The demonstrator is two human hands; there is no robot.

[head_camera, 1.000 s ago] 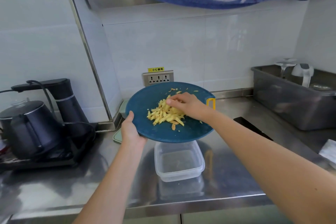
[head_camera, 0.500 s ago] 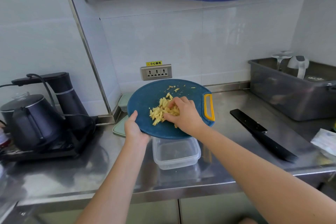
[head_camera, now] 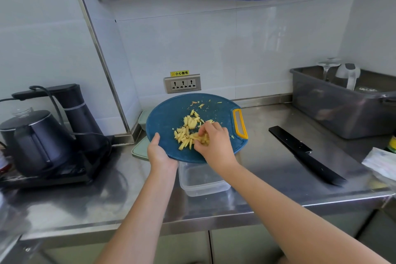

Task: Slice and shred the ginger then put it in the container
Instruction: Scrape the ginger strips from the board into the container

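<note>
A round blue cutting board with a yellow handle slot is held tilted above the steel counter. My left hand grips its near left edge, thumb on top. A pile of yellow ginger shreds lies on the middle of the board, with a few scraps higher up. My right hand rests on the pile's right side, its fingers curled over and into the shreds. A clear plastic container stands on the counter under the board's near edge, partly hidden by the board and both wrists.
A black knife lies on the counter to the right. Further right stands a grey bin holding a glass and a jug. A black kettle set fills the left. A pale green lid lies under the board's left edge.
My right hand has dragged the ginger pile down the board toward its near edge, above the container. My left hand keeps the same hold on the board.
</note>
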